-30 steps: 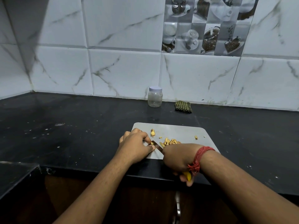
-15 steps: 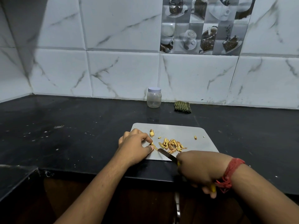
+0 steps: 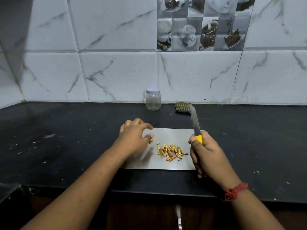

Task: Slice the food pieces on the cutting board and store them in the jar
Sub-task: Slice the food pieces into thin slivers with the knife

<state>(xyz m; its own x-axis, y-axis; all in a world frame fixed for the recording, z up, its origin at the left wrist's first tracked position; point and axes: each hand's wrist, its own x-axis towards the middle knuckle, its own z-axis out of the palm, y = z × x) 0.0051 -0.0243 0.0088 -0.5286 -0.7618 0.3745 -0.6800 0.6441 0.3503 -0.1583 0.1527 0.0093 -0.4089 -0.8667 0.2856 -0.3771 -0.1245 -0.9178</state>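
Observation:
A steel cutting board point(image 3: 172, 163) lies on the black counter, with a small heap of sliced yellow-brown food pieces point(image 3: 171, 151) at its middle. My right hand point(image 3: 207, 156) grips the yellow handle of a knife point(image 3: 195, 123) at the board's right edge, blade pointing up and away. My left hand point(image 3: 134, 138) hovers over the board's left corner with fingers spread loosely; a small food bit point(image 3: 150, 141) sits by its thumb, and I cannot tell whether the thumb touches it. A clear plastic jar point(image 3: 153, 101) with a white lid on stands against the wall behind the board.
A folded green striped cloth point(image 3: 182, 109) lies right of the jar, by the wall. The black counter point(image 3: 66, 138) stretches wide on both sides, speckled with crumbs. Its front edge runs just below the board.
My right hand has lifted the knife off the board and swung it to the right edge, blade up. My left hand has let go of the piece and opened. The sliced heap now lies uncovered.

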